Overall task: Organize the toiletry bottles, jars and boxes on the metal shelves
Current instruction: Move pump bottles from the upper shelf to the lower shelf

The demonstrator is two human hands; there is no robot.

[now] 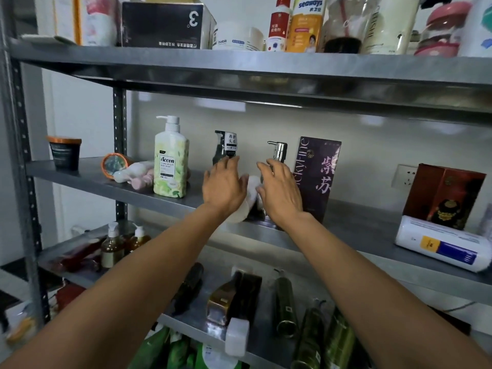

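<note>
Shelving: grey metal rack against a pale wall; the hands are over its middle shelf (87, 179).
White bottle (251, 186): plain and pale, tipped over by the shelf's front edge, mostly hidden between both hands.
Left hand (225, 185): fingers spread, nearly straight, lying over the bottle's left side.
Right hand (279, 191): fingers loosely extended, thumb against the bottle's right side.
Behind: dark pump bottle (222, 147) with a tag and silver pump (278, 151) stand upright towards the back edge, just past the fingertips.
Right flank: purple box (318, 177), upright, just beside the right hand.
Left flank: green Accen bottle (170, 163), upright, near the left hand.
</note>
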